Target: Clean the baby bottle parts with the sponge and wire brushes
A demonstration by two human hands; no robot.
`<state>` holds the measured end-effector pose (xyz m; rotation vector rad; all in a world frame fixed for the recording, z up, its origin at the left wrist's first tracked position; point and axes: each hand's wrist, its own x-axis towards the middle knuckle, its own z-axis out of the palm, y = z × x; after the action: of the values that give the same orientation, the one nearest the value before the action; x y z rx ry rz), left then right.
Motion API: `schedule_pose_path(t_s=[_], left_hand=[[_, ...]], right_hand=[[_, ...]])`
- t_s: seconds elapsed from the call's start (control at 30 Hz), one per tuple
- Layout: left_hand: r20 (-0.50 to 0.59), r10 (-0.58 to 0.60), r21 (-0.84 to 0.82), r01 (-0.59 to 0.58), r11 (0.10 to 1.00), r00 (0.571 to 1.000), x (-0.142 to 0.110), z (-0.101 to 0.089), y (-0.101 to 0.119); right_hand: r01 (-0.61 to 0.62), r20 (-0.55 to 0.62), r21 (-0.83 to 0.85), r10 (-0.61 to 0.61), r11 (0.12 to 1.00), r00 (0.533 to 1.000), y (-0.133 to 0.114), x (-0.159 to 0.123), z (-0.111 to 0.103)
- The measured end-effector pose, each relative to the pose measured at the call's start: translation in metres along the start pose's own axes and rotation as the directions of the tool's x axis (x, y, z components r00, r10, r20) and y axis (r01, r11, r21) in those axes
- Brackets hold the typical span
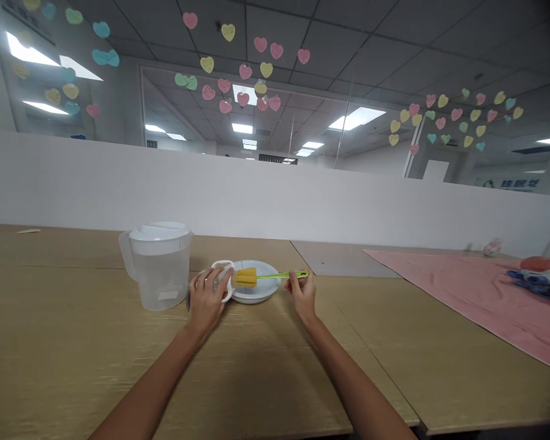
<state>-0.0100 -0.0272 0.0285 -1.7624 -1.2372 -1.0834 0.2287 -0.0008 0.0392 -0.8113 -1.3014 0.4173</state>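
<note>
My left hand [207,297] is closed around a clear container with a white loop-shaped piece [229,289], tipped on its side with its mouth to the right. Fingers cover most of its body. A bottle brush [246,277] with a yellow sponge head and a thin green handle lies level at that mouth; how far its head reaches inside I cannot tell. Pinching the handle's far end is my right hand [302,294]. Both hands are over or beside a white bowl [266,293] on the table.
A lidded translucent pitcher [162,275], partly filled, stands left of my left hand. Pink cloth [476,299] covers the table's right side, with a blue and red bundle [538,278] on it. A white wall [275,201] borders the wooden table [256,379] at the back.
</note>
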Motion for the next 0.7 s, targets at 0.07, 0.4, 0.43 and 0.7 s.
schedule_pose_path(t_s=[0.07,0.4,0.43,0.7], left_hand=[[-0.004,0.004,0.002,-0.004,1.0,1.0,-0.0007,0.001,-0.0007],[0.002,0.015,-0.006,-0.015,1.0,1.0,-0.0012,0.0005,-0.001],[-0.002,0.015,-0.009,-0.015,1.0,1.0,-0.0012,0.0004,-0.0009],[0.011,0.029,-0.013,-0.029,1.0,1.0,-0.0007,-0.0016,0.0002]], right_hand=[[0.006,0.001,-0.012,-0.006,1.0,1.0,-0.0004,-0.0005,-0.0002],[0.01,0.011,-0.057,-0.009,0.998,1.0,-0.0041,-0.0023,-0.0014],[0.009,0.012,-0.057,-0.008,0.998,1.0,-0.0045,-0.0024,-0.0012],[0.014,0.031,-0.074,-0.012,0.997,0.999,-0.006,-0.0033,-0.0014]])
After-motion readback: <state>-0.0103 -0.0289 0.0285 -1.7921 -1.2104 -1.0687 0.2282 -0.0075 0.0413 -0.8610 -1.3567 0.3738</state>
